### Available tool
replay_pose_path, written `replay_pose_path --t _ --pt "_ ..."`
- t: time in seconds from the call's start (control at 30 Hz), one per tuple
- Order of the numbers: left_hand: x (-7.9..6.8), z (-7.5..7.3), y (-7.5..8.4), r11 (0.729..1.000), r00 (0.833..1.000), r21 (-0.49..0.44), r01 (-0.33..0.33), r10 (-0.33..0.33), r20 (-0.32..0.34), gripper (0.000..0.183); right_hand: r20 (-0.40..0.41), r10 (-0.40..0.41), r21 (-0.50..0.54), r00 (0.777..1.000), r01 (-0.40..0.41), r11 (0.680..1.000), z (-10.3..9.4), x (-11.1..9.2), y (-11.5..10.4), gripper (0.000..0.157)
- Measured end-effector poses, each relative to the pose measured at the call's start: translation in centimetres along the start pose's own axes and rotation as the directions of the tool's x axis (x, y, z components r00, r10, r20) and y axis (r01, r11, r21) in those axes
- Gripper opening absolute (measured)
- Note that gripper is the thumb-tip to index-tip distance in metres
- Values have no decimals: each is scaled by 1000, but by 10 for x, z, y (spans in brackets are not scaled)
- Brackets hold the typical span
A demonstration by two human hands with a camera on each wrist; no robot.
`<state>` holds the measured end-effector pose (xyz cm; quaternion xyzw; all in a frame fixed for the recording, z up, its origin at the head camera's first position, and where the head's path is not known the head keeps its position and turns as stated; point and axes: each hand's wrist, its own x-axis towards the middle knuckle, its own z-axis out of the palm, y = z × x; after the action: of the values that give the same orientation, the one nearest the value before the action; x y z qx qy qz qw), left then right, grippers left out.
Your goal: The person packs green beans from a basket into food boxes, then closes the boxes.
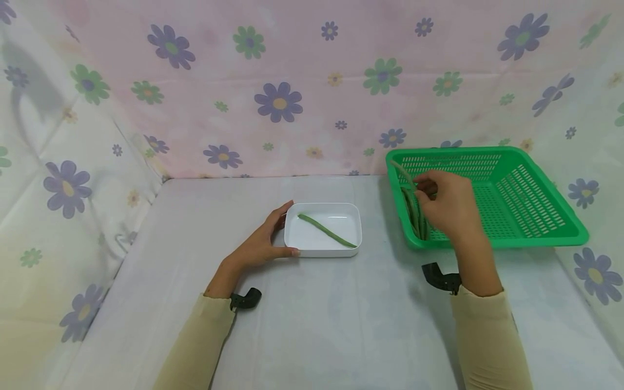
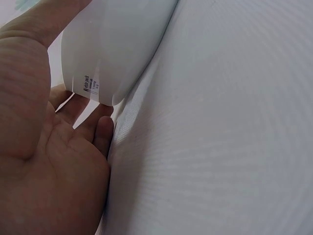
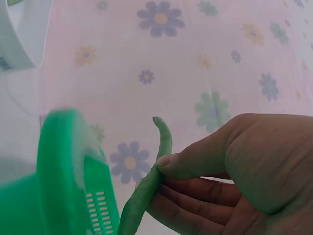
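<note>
My right hand (image 1: 450,205) pinches a green bean (image 3: 139,203) between thumb and fingers, over the left side of a green plastic basket (image 1: 502,242). Several more beans (image 1: 420,223) lie inside the basket along that side, partly behind the hand. At the table's middle stands a white rectangular dish (image 1: 322,253) with one green bean (image 1: 327,231) lying diagonally in it. My left hand (image 1: 258,245) holds the dish by its left end, thumb at the front and fingers round the back corner. Small dark print (image 2: 90,84) shows on the dish's wall in the left wrist view.
White cloth covers the table (image 1: 341,325). A pink flowered curtain (image 1: 312,141) rises behind it, with pale flowered cloth on both sides. The basket stands to the right of the dish, with a gap of table between them.
</note>
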<state>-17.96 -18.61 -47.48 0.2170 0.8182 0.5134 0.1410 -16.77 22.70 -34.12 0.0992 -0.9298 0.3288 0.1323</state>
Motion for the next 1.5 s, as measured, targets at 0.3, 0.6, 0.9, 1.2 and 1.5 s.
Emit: replay_pose_path --t 0.3,0.6,0.9,1.2,1.5 --pt "-1 0 0 1000 1000 3 -1 1 -3 119 -69 -123 45 990 126 991 12 -2 -23 18" --pt "-1 1 1 999 1000 32 7 -7 -6 119 -95 -187 74 978 194 978 36 -2 -43 21" --pt "0 1 -1 999 1000 37 7 -7 -9 120 -109 -266 151 958 281 948 63 -6 -56 21" --pt "1 0 0 1000 1000 26 8 -8 -8 118 -111 -329 223 938 346 911 98 -7 -62 19" --pt "1 1 0 999 1000 35 19 -19 -8 119 4 -335 264 942 322 909 128 -13 -61 19"
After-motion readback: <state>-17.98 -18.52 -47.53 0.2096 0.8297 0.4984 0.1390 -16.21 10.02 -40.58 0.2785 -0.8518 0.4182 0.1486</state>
